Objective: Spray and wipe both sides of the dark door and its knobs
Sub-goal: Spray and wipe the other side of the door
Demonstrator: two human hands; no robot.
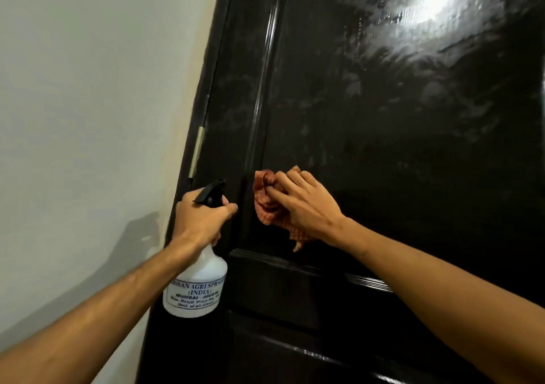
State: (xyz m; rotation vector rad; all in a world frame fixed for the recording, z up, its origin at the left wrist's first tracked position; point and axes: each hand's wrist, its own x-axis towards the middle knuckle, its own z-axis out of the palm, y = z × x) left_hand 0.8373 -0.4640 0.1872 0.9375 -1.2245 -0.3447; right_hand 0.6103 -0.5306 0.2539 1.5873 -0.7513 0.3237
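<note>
The dark glossy door (398,118) fills the right of the view, its upper panel streaked with wet smears. My right hand (303,203) presses an orange checked cloth (267,203) against the lower left corner of that panel, fingers curled into the fabric. My left hand (200,218) grips the neck of a white spray bottle (196,286) with a black trigger head (211,192), held upright beside the door's hinge edge. No knob is in view.
A pale wall (88,103) runs along the left, meeting the dark door frame. A brass hinge (197,150) sits on the door's left edge. A raised moulding rail (309,268) crosses the door below my hands.
</note>
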